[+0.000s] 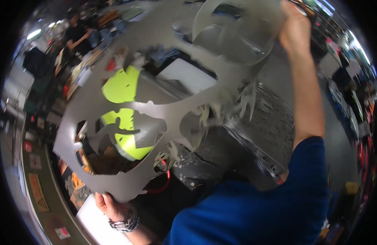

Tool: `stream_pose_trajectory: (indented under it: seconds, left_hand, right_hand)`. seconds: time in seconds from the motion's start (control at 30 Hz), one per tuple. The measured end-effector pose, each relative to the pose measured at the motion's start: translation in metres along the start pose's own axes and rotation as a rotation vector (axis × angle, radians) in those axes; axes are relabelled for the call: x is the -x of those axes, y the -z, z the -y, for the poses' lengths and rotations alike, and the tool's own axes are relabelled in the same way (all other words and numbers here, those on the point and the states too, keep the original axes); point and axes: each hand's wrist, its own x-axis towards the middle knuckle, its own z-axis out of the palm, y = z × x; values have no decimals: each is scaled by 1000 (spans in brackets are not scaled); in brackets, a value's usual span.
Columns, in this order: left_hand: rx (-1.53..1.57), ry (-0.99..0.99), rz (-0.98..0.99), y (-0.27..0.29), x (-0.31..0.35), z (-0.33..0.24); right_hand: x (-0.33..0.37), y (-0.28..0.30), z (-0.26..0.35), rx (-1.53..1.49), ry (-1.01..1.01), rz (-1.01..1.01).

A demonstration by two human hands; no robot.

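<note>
A large, thin grey sheet with many curved cut-out openings hangs up in front of me, slanting from lower left to upper right. At its lower left edge, my left hand pinches it between thumb and fingers; a checked band circles that wrist. My right hand is raised high and closed on the upper right edge, its fingertips partly hidden and slightly blurred. Bright yellow pieces show through the openings, beyond the sheet. Ragged strips dangle, blurred, along the sheet's near edge.
Behind the sheet lies a white rectangular board. A dark, speckled surface and a red cable are close to my body. At left stands a dark green panel; a person in black is farther off. Hanging goods line the right.
</note>
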Motion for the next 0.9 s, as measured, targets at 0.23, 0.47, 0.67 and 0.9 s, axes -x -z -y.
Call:
stream_pose_trajectory:
  seconds: [0.23, 0.47, 0.67, 0.9]
  left_hand:
    - [-267, 228, 1199, -222, 77, 99]
    - [-298, 55, 1996, -446, 333, 282]
    - [-592, 394, 1914, -419, 318, 340]
    - [-814, 488, 1959, -401, 288, 381]
  right_hand:
    - [48, 406, 101, 436, 167, -504]
    - [556, 606, 78, 1035, -854, -1279]
    - [771, 465, 97, 754, -1715, -1322]
    - [678, 517, -8, 545, -1536, -1125]
